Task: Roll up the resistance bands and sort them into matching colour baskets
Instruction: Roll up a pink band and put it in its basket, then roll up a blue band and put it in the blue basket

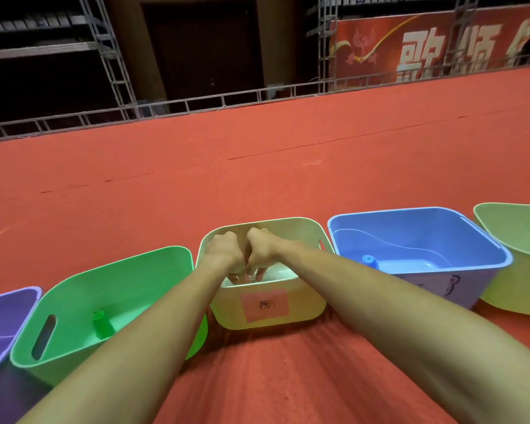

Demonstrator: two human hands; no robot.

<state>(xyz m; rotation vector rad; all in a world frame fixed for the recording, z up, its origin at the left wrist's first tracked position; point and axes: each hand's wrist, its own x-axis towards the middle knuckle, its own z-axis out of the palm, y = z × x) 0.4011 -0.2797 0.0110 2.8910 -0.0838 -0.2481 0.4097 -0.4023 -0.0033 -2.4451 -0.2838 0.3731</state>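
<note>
On my feed both arms reach straight ahead into the cream basket (303,304), the middle one of a row standing on the red carpeted floor (257,163). The left hand (224,250) and the right hand (263,247) sit knuckle to knuckle inside its rim, fingers bent downward toward the bottom. I judge they are kept this close so that a roll stays tight while it is set down. I cannot tell whether either hand is grasping anything: the near wall hides the fingertips, and the pale patch (277,272) beside them could be a band or only the basket's own bottom.

The basket carries a pink label (264,305) with a handwritten mark on its front. My guess is that the label stands in for a colour the plastic lacks.

The sorting is partly done, by the look of it. A rolled green band (102,324) stands on end inside the green basket (135,270) on the left, and a rolled blue band (370,261) lies in the blue basket (426,234) on the right, each colour matched. A purple basket (3,316) at the far left and a yellow-green basket (517,228) at the far right are cut off by the frame, so I cannot say what they hold.

The baskets stand side by side within arm's reach, which I take to be deliberate.
</note>
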